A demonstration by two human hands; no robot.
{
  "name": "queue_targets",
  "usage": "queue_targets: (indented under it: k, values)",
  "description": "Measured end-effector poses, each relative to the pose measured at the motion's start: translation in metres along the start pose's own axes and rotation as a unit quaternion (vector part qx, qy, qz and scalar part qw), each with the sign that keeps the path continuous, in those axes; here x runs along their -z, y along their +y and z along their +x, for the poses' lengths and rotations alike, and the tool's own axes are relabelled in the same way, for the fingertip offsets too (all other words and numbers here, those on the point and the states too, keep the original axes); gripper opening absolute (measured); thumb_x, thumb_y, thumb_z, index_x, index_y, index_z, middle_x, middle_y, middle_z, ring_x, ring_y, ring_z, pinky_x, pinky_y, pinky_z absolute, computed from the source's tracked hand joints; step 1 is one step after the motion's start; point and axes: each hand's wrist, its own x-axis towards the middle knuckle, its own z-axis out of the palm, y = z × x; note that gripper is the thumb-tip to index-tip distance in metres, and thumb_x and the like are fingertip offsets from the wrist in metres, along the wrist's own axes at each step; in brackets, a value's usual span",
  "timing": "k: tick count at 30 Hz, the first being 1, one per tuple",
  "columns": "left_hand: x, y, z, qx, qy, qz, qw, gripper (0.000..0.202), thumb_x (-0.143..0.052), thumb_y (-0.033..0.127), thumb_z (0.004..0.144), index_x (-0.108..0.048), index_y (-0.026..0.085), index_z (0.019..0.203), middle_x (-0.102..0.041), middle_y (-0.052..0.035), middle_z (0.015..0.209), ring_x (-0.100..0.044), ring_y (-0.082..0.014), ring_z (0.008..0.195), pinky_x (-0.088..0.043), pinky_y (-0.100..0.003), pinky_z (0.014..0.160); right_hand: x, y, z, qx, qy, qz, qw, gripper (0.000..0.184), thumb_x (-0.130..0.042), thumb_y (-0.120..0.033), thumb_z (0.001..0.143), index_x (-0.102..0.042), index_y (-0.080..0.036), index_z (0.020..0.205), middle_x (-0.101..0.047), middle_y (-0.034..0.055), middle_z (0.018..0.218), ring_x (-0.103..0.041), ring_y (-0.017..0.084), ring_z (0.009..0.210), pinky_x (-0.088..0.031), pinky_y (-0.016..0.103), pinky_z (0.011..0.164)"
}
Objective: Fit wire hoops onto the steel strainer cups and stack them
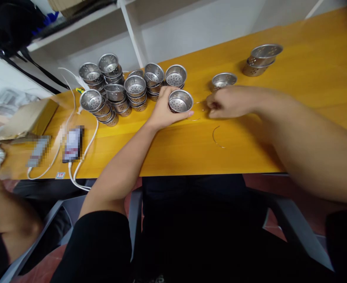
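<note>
A perforated metal cup point(181, 101) stands upright in my left hand point(161, 108), whose fingers and thumb wrap around its side. My right hand point(229, 102) is closed, with its fingertips just right of that cup. A thin wire point(198, 102) runs from near the cup to the pinched fingers; its end inside them is hidden. Another short wire point(195, 119) shows by my left thumb, and a curved wire point(215, 137) lies on the table nearer me. Right behind my right hand sits one more perforated cup point(224, 79), partly covered by it.
Several stacks of perforated cups point(114, 92) stand to the left on the yellow table point(173, 157). Two nested cups point(260, 61) are at the back right. A phone point(72, 144) with white cables, a cardboard box point(26, 120) and another person's arm point(11, 212) are at left.
</note>
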Motion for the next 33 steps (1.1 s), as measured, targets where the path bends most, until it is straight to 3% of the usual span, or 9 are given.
queue_targets:
  k: [3,7,9,11,14,19,23,28,33]
  values:
    - [-0.005,-0.016,0.003,-0.01,0.021,-0.025,0.999,0.114,-0.109,0.097,0.089,-0.06,0.033,0.169,-0.076,-0.0146,0.163,-0.081,-0.0412,0.157,-0.066,-0.068,0.143,-0.002,0.012,-0.002,0.015,0.077,0.119,0.99,0.03,-0.088,-0.011,0.109,-0.067,-0.029,0.097,-0.078,0.0048,0.094,-0.075,0.028,0.086,-0.06,0.045,0.085]
    - [-0.014,-0.042,0.009,-0.058,0.016,-0.027,0.998,0.123,-0.097,0.105,0.095,-0.046,0.037,0.183,-0.07,-0.0156,0.173,-0.077,-0.0429,0.166,-0.063,-0.069,0.146,-0.012,0.025,0.001,0.009,0.16,0.328,0.931,0.031,-0.091,-0.01,0.103,-0.081,-0.028,0.126,-0.086,0.0063,0.107,-0.083,0.029,0.089,-0.073,0.049,0.089]
    - [-0.02,-0.054,0.012,-0.076,0.011,-0.029,0.997,0.121,-0.086,0.108,0.101,-0.038,0.039,0.189,-0.065,-0.0169,0.18,-0.074,-0.0428,0.171,-0.061,-0.068,0.147,-0.018,0.029,0.005,0.003,0.199,0.365,0.909,0.029,-0.096,-0.021,0.107,-0.084,-0.026,0.133,-0.087,0.0075,0.108,-0.085,0.028,0.087,-0.075,0.051,0.088]
    - [-0.026,-0.06,0.013,-0.083,0.014,-0.041,0.996,0.117,-0.074,0.111,0.107,-0.034,0.039,0.19,-0.063,-0.0173,0.182,-0.074,-0.041,0.172,-0.062,-0.066,0.146,-0.023,0.029,0.01,-0.003,0.248,0.357,0.9,0.024,-0.098,-0.041,0.116,-0.086,-0.023,0.125,-0.087,0.0093,0.105,-0.084,0.027,0.084,-0.076,0.051,0.089]
    - [-0.028,-0.053,0.011,-0.066,0.027,-0.055,0.996,0.113,-0.072,0.11,0.109,-0.036,0.038,0.189,-0.067,-0.0175,0.175,-0.077,-0.0397,0.167,-0.065,-0.065,0.143,-0.026,0.026,0.014,-0.006,0.295,0.36,0.885,0.04,-0.094,-0.06,0.125,-0.087,-0.021,0.119,-0.087,0.0127,0.102,-0.081,0.025,0.078,-0.074,0.051,0.087]
    - [-0.012,-0.009,0.006,0.022,0.005,-0.05,0.999,0.112,-0.094,0.102,0.1,-0.054,0.036,0.181,-0.078,-0.0162,0.16,-0.086,-0.0402,0.15,-0.071,-0.068,0.134,-0.029,0.023,0.016,0.002,0.315,0.336,0.887,0.045,-0.092,-0.062,0.127,-0.093,-0.02,0.141,-0.09,0.0173,0.111,-0.084,0.03,0.092,-0.073,0.051,0.094]
    - [-0.003,0.013,0.008,0.019,0.008,-0.054,0.998,0.109,-0.094,0.107,0.095,-0.067,0.032,0.169,-0.081,-0.0156,0.159,-0.085,-0.0408,0.153,-0.068,-0.07,0.139,-0.032,0.023,0.019,0.028,0.348,0.325,0.879,0.054,-0.089,-0.068,0.127,-0.094,-0.016,0.14,-0.088,0.0189,0.109,-0.084,0.032,0.091,-0.073,0.053,0.091]
    - [-0.006,0.01,0.011,0.05,0.045,-0.054,0.996,0.109,-0.104,0.104,0.087,-0.071,0.03,0.16,-0.085,-0.0141,0.153,-0.085,-0.0415,0.152,-0.068,-0.07,0.141,-0.03,0.017,0.018,0.016,0.349,0.308,0.885,0.055,-0.083,-0.064,0.133,-0.091,-0.014,0.154,-0.091,0.0198,0.111,-0.087,0.031,0.094,-0.072,0.05,0.092]
    - [-0.016,-0.001,0.012,0.027,0.014,-0.047,0.998,0.105,-0.092,0.095,0.107,-0.056,0.033,0.184,-0.074,-0.0194,0.173,-0.081,-0.0405,0.164,-0.067,-0.067,0.143,-0.028,0.012,0.017,-0.005,0.36,0.315,0.878,0.037,-0.086,-0.054,0.132,-0.091,-0.017,0.132,-0.093,0.02,0.112,-0.087,0.029,0.094,-0.072,0.047,0.091]
